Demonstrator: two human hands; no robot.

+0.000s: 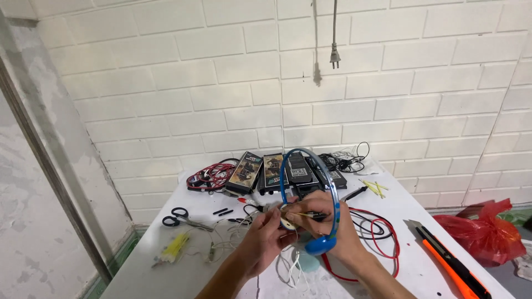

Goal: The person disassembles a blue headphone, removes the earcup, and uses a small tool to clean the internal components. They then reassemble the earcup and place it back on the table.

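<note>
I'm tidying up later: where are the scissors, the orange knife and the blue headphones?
scissors (178, 216): head view, black handles.
orange knife (450, 264): head view, middle of body.
blue headphones (321, 244): head view, lower earcup.

A white brick-patterned wall (233, 83) fills the upper frame, lit evenly. A white table (149, 260) is set against it. At the left, a weathered plaster wall (22, 221) is seen.

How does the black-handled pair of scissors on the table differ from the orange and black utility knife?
The black-handled scissors lie on the left part of the white table, beyond the left hand; the orange and black utility knife lies on the right part, beside the right hand. The scissors have two black loop handles; the knife is one long, straight orange body. Both are cutting tools lying flat, untouched.
</note>
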